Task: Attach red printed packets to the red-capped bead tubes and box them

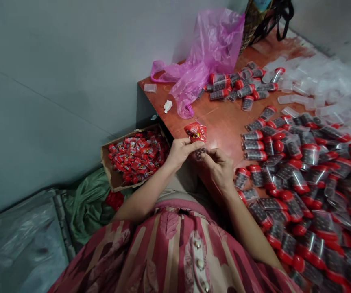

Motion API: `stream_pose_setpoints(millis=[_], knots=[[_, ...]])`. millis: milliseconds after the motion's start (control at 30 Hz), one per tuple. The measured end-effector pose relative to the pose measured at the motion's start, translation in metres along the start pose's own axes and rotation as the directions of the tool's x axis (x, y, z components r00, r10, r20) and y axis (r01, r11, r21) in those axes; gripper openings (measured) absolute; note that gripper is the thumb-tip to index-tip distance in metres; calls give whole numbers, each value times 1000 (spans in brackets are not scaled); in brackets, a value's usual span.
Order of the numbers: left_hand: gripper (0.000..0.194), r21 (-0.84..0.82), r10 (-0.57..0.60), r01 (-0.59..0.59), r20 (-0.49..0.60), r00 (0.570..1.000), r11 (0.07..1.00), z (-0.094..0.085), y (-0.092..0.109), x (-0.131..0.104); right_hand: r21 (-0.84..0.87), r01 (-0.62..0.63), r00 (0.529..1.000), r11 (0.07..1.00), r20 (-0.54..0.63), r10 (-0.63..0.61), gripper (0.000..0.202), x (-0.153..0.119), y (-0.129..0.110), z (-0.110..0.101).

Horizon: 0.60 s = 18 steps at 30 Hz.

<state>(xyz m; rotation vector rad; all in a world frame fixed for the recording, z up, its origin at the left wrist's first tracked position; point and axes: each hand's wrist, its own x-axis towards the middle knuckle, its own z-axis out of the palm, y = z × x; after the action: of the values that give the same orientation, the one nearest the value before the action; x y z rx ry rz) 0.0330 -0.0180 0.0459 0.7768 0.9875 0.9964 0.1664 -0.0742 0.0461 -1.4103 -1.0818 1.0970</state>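
My left hand (pixel 179 151) pinches a small red printed packet (pixel 196 131) between thumb and fingers, over the near corner of the table. Just below the packet, the fingertips of my right hand (pixel 220 167) grip a small dark dotted piece (pixel 200 153). The packet and the dotted piece are close together; I cannot tell whether one is inside the other. To the right lie many clear tubes with red caps and dark dotted insides (pixel 294 175). Left of my left hand, a cardboard box (pixel 105 165) holds many red packets (pixel 140 154).
A pink plastic bag (pixel 214 44) stands on the orange-brown table (pixel 224 118), near a crumpled white scrap (pixel 168 106). Clear empty tubes (pixel 328 81) are heaped at the back right. Green cloth (pixel 90 203) and a grey plastic-covered item (pixel 25 244) lie at lower left, beside the wall.
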Motion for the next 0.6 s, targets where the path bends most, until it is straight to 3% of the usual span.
stream_pose_setpoints(millis=[67,167,267,367,433,500,600], knots=[[29,46,76,-73,-75,994,996,5,-3,-4,43,-32,999,999,22,31,17,0,1,0],[30,-115,15,-23,-71,997,993,12,-4,-10,106,-106,992,989,73,99,19,-1,2,0],[32,-304,-83,71,-27,996,950,15,-1,-14,-98,45,999,994,11,-44,17,-4,3,1],[31,-338,-115,104,-14,993,935,15,-3,-18,-277,198,978,940,-8,-208,13,-11,2,4],[29,-313,-112,109,8,994,943,15,-8,-21,-203,171,984,964,-17,-178,13,-16,3,6],[30,-274,-121,123,26,992,954,15,-13,-25,-26,50,998,998,-25,-51,16,-20,6,8],[33,-234,-150,149,16,989,961,15,-15,-30,228,-137,990,964,5,140,19,-23,9,10]])
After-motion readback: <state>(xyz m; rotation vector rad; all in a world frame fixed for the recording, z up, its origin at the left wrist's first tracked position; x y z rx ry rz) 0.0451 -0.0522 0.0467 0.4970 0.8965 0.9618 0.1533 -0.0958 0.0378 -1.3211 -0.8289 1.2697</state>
